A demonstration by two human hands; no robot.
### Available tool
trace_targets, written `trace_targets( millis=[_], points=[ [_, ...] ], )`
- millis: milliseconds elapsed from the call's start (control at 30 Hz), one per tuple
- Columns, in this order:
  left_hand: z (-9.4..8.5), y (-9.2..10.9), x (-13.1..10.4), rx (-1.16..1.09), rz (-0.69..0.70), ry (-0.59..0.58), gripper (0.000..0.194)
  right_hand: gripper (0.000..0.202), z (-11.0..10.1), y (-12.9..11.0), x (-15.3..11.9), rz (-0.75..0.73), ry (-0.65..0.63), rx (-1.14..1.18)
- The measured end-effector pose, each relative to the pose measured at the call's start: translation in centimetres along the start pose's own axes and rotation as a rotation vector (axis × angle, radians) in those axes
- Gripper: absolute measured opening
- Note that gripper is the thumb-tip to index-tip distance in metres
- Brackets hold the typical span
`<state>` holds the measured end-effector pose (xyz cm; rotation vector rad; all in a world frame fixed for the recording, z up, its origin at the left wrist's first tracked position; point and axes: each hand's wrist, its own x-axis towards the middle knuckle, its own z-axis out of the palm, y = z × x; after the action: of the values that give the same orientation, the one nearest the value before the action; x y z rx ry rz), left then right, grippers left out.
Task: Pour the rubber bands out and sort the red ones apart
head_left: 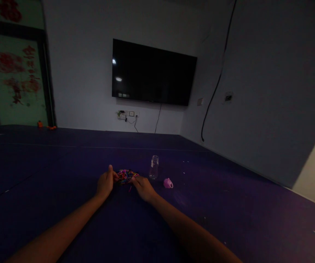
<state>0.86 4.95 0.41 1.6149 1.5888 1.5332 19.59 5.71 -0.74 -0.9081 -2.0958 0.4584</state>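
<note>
A pile of small multicoloured pieces (125,176), too small to make out singly, lies on the dark purple surface between my hands. My left hand (106,183) is at the pile's left edge, thumb up and fingers curled against it. On the right edge, my right hand (143,187) has its thumb and fingers closed at the pieces; what it pinches is hidden. A clear bottle (154,168) stands upright and uncapped just beyond my right hand. To its right lies a pink cap (167,183) with a ring loop. One pink piece lies apart, below the pile.
The purple surface (64,160) reaches to the wall, with small white specks on its right side. A television (153,73) hangs on the far wall above sockets and cords. Small orange objects (52,128) are at the far left.
</note>
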Motion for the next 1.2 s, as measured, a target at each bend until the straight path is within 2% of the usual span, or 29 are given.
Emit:
trace_targets(
  millis=[167,333,433,600,733,800,867,1000,1067,1200],
  points=[
    [0.0,-0.1,0.2,-0.089,0.023,0.061,0.076,0.057,-0.4,-0.5,-0.5,-0.058,0.066,0.023],
    [-0.1,0.2,0.0,-0.109,0.029,0.074,0.077,0.063,-0.3,-0.8,-0.9,-0.100,-0.108,0.064],
    [-0.2,0.0,0.2,-0.130,-0.004,0.089,0.077,0.059,-0.1,-0.9,-0.7,-0.148,-0.113,0.045],
    [-0.3,-0.7,0.5,-0.155,-0.058,0.207,0.075,0.052,-0.4,-1.0,-0.5,-0.121,0.004,-0.015],
    [-0.4,-1.0,0.7,-0.142,-0.067,0.274,0.072,0.051,-0.8,-0.9,-0.8,0.124,0.211,-0.219],
    [-0.2,-1.0,0.8,-0.172,-0.089,0.251,0.073,0.050,-0.9,-0.9,-0.8,0.252,0.254,-0.301],
    [0.0,-0.9,1.0,-0.250,-0.117,0.171,0.074,0.049,-0.8,-0.8,-0.8,0.321,0.240,-0.345],
    [0.4,-0.7,1.1,-0.406,-0.118,0.000,0.076,0.043,-0.5,-0.7,-0.6,0.263,0.147,-0.317],
    [0.4,-0.6,1.1,-0.434,-0.101,0.004,0.075,0.040,-0.5,-0.6,-0.6,0.199,0.123,-0.288],
    [0.1,-0.3,0.8,-0.442,-0.057,0.111,0.068,0.043,-0.7,-0.7,-0.7,0.110,0.126,-0.277]
  ],
)
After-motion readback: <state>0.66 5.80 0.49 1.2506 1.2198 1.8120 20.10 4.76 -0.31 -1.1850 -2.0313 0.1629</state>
